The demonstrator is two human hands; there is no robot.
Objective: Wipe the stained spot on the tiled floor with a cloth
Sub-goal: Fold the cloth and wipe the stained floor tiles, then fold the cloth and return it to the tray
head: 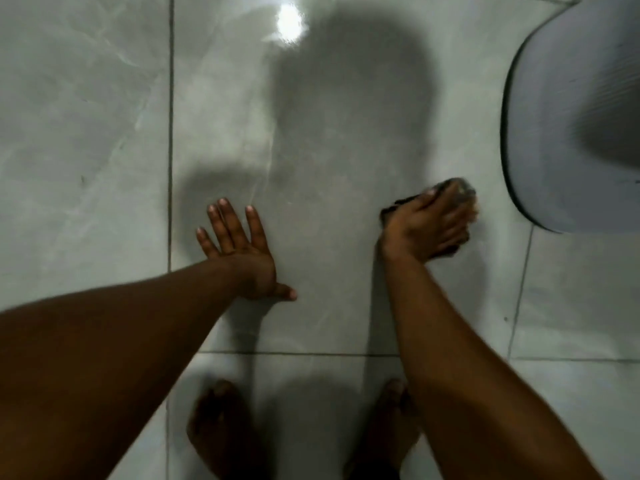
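My right hand (pixel 424 226) presses a dark bunched cloth (pixel 457 188) onto the grey marbled tiled floor (pixel 329 150), right of centre. The hand and cloth are motion-blurred, and most of the cloth is hidden under my fingers. My left hand (pixel 239 251) lies flat on the same tile with its fingers spread, holding nothing. I cannot make out a distinct stain; the spot under the cloth is covered.
A large pale grey curved object (pixel 571 116) stands at the right edge, close to the cloth. My two bare feet (pixel 218 431) rest on the tile at the bottom. Dark grout lines (pixel 170 133) cross the floor. A lamp glare (pixel 289 22) shines at the top.
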